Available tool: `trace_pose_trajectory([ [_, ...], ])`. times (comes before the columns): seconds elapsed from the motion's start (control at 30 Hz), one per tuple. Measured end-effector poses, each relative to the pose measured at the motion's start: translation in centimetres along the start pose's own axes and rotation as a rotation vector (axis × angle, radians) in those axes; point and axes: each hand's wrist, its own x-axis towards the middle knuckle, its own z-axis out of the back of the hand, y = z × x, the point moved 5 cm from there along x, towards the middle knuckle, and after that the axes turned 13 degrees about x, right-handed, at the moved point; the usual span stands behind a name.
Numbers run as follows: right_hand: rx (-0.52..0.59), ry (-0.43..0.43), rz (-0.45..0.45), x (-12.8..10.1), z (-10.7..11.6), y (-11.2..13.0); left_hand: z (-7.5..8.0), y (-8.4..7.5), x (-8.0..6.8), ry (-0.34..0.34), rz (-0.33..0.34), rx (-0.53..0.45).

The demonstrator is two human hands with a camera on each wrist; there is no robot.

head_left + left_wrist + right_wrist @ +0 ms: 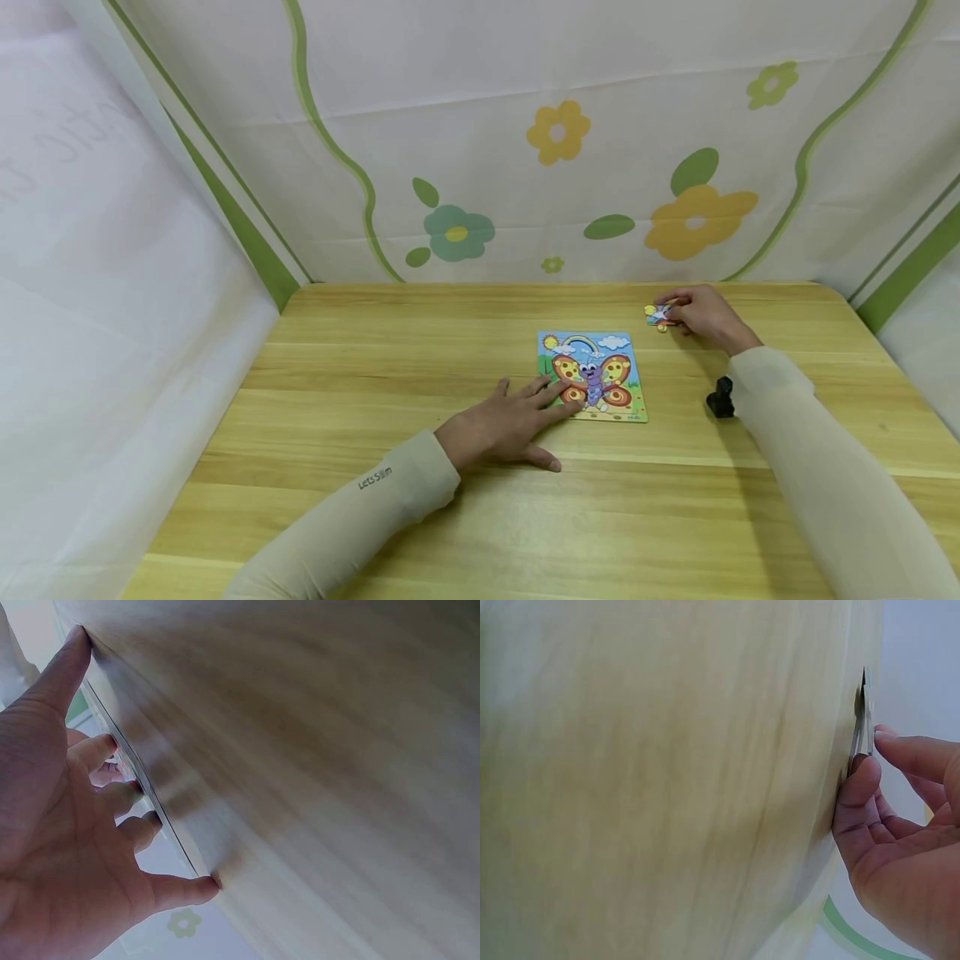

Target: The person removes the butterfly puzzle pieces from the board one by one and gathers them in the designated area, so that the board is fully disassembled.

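Observation:
A square butterfly picture board [619,343] lies flat on the wooden table, with a sun, rainbow and cloud along its top. My left hand [510,421] is spread over its lower left corner, fingertips on the board and thumb stretched toward me on the table. In the left wrist view, the straight fingers of my left hand [82,825] touch along the board's thin edge. Beyond the board's upper right corner, my right hand [701,315] pinches small colourful jigsaw pieces [657,314] between thumb and fingers. The right wrist view shows these thin pieces [865,724] edge-on, tilted close over the table.
The wooden table [360,375] meets a white cloth wall [480,108] printed with flowers at its far edge. Another white cloth [127,333] hangs along the left side. A small black device [721,398] shows beside the right sleeve cuff.

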Motion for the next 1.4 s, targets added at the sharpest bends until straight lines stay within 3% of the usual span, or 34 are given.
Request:
trace_pose_trajectory([
  [0.37, -0.074, 0.022, 0.053, -0.2, -0.3, 0.3, 0.0, -0.1, -0.1, 0.004, 0.003, -0.014],
  [1.03, -0.085, 0.009, 0.061, -0.3, -0.1, -0.1, 0.2, -0.3, 0.1, -0.008, -0.001, -0.039],
  [1.23, -0.177, -0.054, 0.136, -0.5, -0.5, 1.1, 0.4, -0.4, 0.1, -0.033, -0.013, -0.012],
  [1.4, -0.162, -0.011, 0.191, -1.0, -1.9, 2.7, 0.8, -0.6, 0.3, -0.078, -0.049, 0.016],
])
